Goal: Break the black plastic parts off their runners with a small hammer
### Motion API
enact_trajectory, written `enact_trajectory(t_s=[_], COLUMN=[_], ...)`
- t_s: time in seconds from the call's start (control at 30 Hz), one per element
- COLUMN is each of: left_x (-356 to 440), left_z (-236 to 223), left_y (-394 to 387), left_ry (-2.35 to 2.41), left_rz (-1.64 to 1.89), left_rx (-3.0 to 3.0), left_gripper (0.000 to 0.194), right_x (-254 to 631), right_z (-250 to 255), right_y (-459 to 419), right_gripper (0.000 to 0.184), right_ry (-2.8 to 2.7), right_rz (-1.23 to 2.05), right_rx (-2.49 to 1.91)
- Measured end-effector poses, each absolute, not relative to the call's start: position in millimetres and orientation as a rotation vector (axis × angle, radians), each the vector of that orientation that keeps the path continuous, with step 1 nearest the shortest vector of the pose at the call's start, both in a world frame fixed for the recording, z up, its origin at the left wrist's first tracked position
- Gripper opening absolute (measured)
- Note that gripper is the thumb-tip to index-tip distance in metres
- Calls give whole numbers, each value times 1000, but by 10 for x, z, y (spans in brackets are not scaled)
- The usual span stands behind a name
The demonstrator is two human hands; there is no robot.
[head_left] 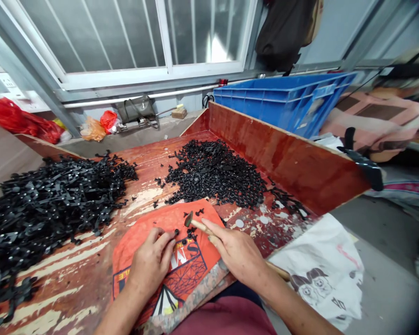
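My left hand [152, 256] pinches a small black part [176, 231] at its fingertips, over an orange printed cloth [132, 242]. My right hand [239, 251] is wrapped round a long wooden-handled tool [201, 227]. Its flat, dark metal tip lies just right of my left fingertips; the handle's rear end sticks out behind the wrist. Several loose black parts [189, 236] lie on the cloth between my hands. Beyond the cloth sits a pile of small black parts [212, 172]. A larger heap of longer black pieces [63, 195] spreads to the left.
The worn red tabletop [148, 163] has a raised red board [282, 153] along its right side. Behind that board stands a blue crate [261, 97]. A white printed cloth [321, 274] hangs at the right front. At the right edge, a person in a checked top [377, 116] sits nearby.
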State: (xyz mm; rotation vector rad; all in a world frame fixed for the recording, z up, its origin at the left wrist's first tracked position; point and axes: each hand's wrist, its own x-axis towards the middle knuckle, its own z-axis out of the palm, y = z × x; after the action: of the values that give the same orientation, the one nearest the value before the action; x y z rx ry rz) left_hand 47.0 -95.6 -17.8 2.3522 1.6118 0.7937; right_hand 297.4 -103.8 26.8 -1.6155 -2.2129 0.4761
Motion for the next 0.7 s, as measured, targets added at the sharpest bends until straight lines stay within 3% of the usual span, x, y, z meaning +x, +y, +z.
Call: enact_trajectory(t_s=[0.7], left_x=[430], left_z=[-323], left_y=[-945], left_ry=[1626], left_rz=[955], left_rx=[2258], left_gripper=[19], right_x=[2755], right_z=[209], right_y=[-1039], right_gripper=[51], right_ry=[-2203], right_rz=[384], right_rx=[-1447])
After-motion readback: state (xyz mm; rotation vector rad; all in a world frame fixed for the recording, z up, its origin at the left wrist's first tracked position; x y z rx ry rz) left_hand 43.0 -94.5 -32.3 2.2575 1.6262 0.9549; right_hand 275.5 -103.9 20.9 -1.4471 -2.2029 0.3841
